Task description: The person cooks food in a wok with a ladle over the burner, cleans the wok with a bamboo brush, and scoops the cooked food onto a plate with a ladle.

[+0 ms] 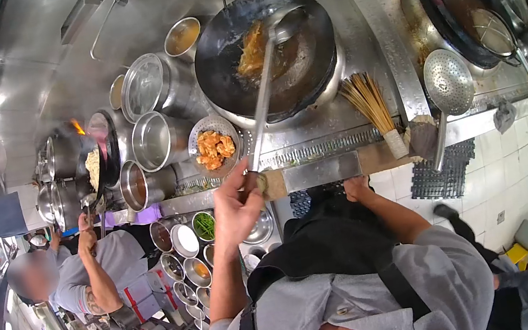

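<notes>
My left hand [238,200] is closed around the handle of a long metal ladle [265,99]. The ladle's bowl rests inside a large black wok [214,69], close to its far right side. Beside the bowl lies a browned, glistening piece of food [252,49] in a little dark liquid. My right hand [356,188] is low by the counter's front edge, next to my black apron; its fingers are mostly hidden. A perforated metal dish of orange-coated food pieces [215,148] stands left of the wok. To the right lies a bamboo wok brush [371,106].
Metal pots [160,140] stand left of the wok. A perforated skimmer [449,84] and a second wok [460,9] with a wire strainer [494,32] are at right. Ingredient bowls [185,240] sit at lower left. A co-worker [96,260] holds a pan near a flame.
</notes>
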A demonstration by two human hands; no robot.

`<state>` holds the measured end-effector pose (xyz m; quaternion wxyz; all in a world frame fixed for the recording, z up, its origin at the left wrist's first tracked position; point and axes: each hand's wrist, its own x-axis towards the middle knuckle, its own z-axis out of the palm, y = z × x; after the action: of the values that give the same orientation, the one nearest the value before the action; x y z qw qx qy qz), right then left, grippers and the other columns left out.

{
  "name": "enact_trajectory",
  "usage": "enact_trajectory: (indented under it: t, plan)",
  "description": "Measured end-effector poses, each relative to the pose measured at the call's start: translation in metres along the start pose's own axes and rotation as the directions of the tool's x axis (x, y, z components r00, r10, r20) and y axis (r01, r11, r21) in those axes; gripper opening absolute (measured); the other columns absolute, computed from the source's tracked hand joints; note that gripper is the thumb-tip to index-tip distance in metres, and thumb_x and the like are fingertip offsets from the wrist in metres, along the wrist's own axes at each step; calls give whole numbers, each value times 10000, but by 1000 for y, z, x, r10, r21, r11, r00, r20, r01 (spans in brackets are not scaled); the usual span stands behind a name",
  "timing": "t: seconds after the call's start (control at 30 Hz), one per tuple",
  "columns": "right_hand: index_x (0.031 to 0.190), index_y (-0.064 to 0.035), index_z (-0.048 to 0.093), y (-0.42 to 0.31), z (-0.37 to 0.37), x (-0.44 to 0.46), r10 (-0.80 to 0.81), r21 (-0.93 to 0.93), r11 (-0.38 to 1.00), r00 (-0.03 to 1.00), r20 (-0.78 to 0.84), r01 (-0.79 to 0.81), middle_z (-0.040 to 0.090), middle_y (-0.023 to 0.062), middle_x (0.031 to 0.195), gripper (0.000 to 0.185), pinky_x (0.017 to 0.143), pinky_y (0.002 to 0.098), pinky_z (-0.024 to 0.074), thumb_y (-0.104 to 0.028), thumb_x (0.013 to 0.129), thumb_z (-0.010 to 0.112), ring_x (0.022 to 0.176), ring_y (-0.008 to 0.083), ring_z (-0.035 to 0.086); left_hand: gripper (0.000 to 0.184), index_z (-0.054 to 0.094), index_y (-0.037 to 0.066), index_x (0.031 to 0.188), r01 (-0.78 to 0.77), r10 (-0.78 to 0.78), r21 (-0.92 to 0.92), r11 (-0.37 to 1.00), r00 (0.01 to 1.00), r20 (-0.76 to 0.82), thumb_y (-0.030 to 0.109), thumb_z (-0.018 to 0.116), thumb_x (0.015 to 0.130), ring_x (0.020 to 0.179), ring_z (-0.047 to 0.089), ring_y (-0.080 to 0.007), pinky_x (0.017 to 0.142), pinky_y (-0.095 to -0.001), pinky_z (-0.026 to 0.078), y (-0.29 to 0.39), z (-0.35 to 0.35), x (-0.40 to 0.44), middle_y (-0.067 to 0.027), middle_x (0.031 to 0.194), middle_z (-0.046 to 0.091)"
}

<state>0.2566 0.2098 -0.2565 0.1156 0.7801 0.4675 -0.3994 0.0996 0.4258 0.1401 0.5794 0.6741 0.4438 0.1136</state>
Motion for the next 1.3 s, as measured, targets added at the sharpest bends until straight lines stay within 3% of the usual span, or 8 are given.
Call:
enact_trajectory:
  t: [0.27,0.43,0.57,0.73,0.9,0.97,1.13,1.3]
  plan:
    - [1187,-100,700,45,43,22,100,38,994,995,10,-101,647,129,1300,360,907,634,423,-254,865,654,1240,385,572,544,501,-79,1371,-162,172,-62,985,960,222,-16,599,840,887,612,-127,778,-268,500,-22,123,23,-94,1088,670]
    - [1028,-64,739,62,24,35,-300,306,914,952,66,267,717,131,1042,250,815,456,536,-254,925,612,979,298,698,555,504,-70,1358,-300,275,222,928,951,139,-12,585,811,759,603,-202,696,-312,492,-46,194,48,-138,907,652]
    - [1071,-29,684,109,-64,-85,-422,940,300,907,-20,160,690,128,932,402,680,365,569,-403,977,568,797,231,705,699,335,-106,1432,-295,241,346,891,952,191,28,606,801,915,592,-438,802,-414,515,-72,253,51,-309,1105,565]
    - [1341,14,521,153,-167,-165,24,930,-344,992,-127,128,661,148,1075,615,704,391,572,-504,1010,497,841,223,688,907,112,-132,1493,-514,412,178,839,814,410,82,654,799,1106,502,-509,989,-465,447,-111,331,41,-329,1175,478]
    - [1404,-33,484,204,-118,-106,65,710,521,807,-587,474,647,158,1074,530,658,372,539,-243,941,635,776,187,648,540,486,-121,1247,-619,363,35,785,504,783,140,665,810,1093,565,-442,932,-465,467,-96,331,41,-305,1092,588]
    - [1372,-28,494,209,-112,-100,142,757,534,843,-519,376,668,149,936,485,541,356,514,-168,927,627,611,197,611,394,576,-97,1101,-605,236,62,793,400,885,161,663,817,1016,618,-413,875,-460,492,-72,322,28,-285,1011,634]
    - [1250,6,514,171,-116,-130,303,659,735,791,-532,161,632,127,696,372,426,361,464,-119,910,600,410,206,525,352,621,-26,1086,-484,294,43,874,599,745,202,671,823,931,662,-372,809,-452,509,-112,253,5,-227,974,678]
    - [1443,24,398,215,-73,-78,-160,-66,986,749,-642,153,616,324,1105,690,928,491,473,-195,851,677,1054,423,601,392,627,-28,1119,-231,160,223,947,942,295,209,668,809,922,666,-386,806,-455,519,-240,155,-70,-208,975,696]
